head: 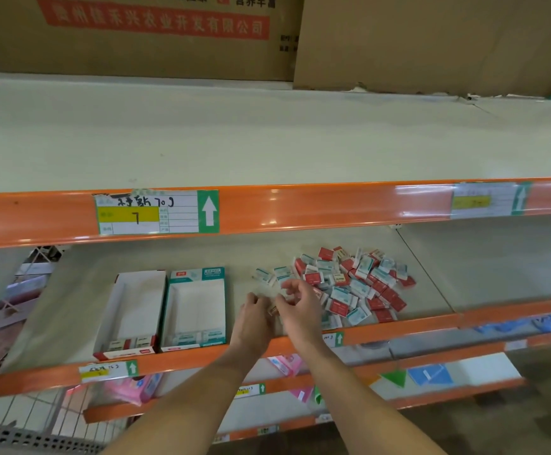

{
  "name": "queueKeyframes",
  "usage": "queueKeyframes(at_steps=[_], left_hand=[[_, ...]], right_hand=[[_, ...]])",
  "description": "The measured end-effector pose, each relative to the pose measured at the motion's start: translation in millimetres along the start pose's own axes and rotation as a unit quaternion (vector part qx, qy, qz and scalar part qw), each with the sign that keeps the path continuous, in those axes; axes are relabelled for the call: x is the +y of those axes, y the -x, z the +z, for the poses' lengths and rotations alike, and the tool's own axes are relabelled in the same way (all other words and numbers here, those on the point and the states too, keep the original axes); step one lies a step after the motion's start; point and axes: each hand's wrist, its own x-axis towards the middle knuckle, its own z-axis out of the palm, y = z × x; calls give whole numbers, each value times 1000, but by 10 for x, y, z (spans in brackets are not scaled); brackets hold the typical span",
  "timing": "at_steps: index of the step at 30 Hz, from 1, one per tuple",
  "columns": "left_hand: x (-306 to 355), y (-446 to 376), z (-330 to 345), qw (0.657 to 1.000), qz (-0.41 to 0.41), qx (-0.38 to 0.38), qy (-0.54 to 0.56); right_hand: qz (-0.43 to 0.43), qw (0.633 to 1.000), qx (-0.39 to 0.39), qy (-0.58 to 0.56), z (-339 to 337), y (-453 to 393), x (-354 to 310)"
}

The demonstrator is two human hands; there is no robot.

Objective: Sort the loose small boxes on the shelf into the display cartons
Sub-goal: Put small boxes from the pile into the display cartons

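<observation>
Head view: both hands [277, 310] pinching one small box [273, 310]; shelf tag [155, 212] handwritten "7".

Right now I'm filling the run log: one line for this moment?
hands: both at pile edge, left hand and right hand holding small box | pile: unsorted | cartons: nearly empty
</observation>
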Motion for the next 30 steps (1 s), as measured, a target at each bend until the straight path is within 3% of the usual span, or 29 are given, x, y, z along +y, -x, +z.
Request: queueKeyframes(at_steps=[2,4,6,10,14,22,30], left_hand=[[3,13,-17,1000,-11,4,12],[2,30,-26,1000,-19,7,20],[-6,47,-22,1000,-18,9,19],[-15,64,-14,1000,-4,11,14],[-8,78,-18,1000,9,15,15],[-1,45,-75,1000,3,4,17],[12,-2,-97,1000,2,-1,-19]], right_hand=[[84,991,-18,-104,25,-56,-27],[178,951,-23,-253,35,-120,-4],[220,925,-25,-309,6,-178,75],[191,961,-58,-192,-76,-176,179],[128,992,0,-11,-76,-213,225],[48,991,-21,124,-117,-214,204],[-19,955,-114,274,-115,-238,178]])
